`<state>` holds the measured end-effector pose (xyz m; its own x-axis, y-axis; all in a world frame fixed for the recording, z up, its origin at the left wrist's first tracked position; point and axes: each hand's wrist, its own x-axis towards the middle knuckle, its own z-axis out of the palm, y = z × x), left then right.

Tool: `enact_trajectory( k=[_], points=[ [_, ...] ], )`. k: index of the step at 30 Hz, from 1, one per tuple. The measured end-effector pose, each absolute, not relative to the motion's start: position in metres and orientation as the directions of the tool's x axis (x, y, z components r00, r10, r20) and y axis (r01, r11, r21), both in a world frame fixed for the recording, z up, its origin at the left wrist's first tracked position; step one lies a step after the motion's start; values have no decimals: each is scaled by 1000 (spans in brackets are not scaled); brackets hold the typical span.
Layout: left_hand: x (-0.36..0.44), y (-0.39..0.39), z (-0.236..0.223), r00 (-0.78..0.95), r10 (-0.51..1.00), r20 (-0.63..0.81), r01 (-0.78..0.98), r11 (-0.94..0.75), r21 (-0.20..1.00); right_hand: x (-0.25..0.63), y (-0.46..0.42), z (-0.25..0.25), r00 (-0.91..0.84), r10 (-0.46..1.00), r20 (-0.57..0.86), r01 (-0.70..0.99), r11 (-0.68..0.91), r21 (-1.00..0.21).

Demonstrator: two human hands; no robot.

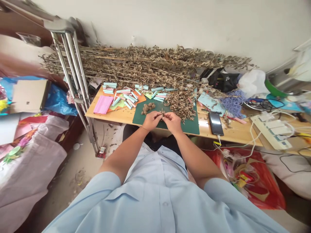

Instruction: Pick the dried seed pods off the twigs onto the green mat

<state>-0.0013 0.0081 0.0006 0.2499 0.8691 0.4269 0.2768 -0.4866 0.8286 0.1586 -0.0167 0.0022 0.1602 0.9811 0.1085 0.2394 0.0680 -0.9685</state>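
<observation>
My left hand (151, 120) and my right hand (173, 121) meet over the front of a dark green cutting mat (191, 127), fingers pinched together on a small dried plant piece (161, 113) held between them. Just beyond the left hand lies a small clump of dried pieces (148, 107). A larger loose heap of dried leaves (181, 104) sits on the mat past the right hand. Long dried stems (136, 64) lie piled along the wall behind the table.
Rolled pastel paper tubes (128, 95) and pink paper sheets (103, 104) cover the wooden table (114, 117) at left. A phone (215, 123), purple beads (232, 104) and a power strip (273, 129) lie to the right. Metal crutches (75, 81) lean at the table's left end; a red bag (257, 181) sits below.
</observation>
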Motion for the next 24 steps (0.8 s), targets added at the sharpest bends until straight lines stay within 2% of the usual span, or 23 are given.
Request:
enact_trajectory(
  k=[4, 9, 24],
  points=[
    [-1, 10, -1, 260, 872, 415, 287, -480, 829, 163, -18, 2, 139, 977, 161, 263, 120, -957],
    [-2, 11, 2, 329, 867, 375, 259, -464, 847, 162, -18, 3, 155, 944, 292, 272, 243, -931],
    [-3, 10, 4, 361, 861, 358, 288, -468, 835, 172, -1, 1, 235, 936, 263, 240, 206, -949]
  ],
)
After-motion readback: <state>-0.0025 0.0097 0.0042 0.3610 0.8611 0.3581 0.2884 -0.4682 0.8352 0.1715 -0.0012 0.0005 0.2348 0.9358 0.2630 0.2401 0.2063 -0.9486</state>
